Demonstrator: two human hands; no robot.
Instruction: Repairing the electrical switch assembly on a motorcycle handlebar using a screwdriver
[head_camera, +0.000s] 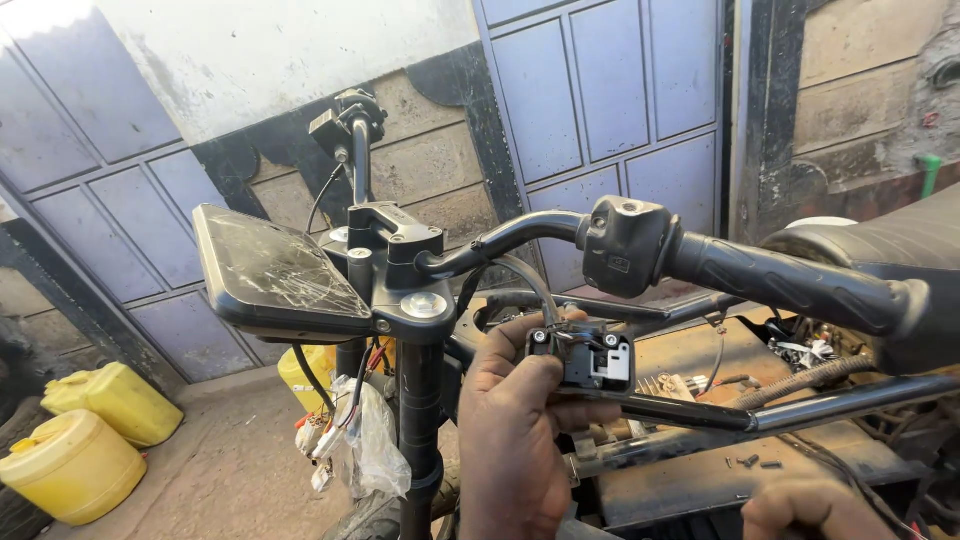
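Observation:
My left hand (515, 430) is raised in the middle of the view and grips a small black switch housing (583, 358) with two screws, a white insert and a cable running up from it. The housing sits just below the black handlebar (520, 238) of a stripped motorcycle, under the switch block (625, 245) beside the rubber grip (790, 285). Only the knuckles of my right hand (815, 512) show at the bottom edge, low by the frame; what it does is hidden.
A cracked black display (275, 270) is mounted left of the steering clamp (405, 260). Loose wires in a clear plastic bag (365, 440) hang by the fork tube. Yellow jerrycans (85, 440) stand on the ground at left. The black seat (900, 240) and bare frame tubes (800, 410) lie right.

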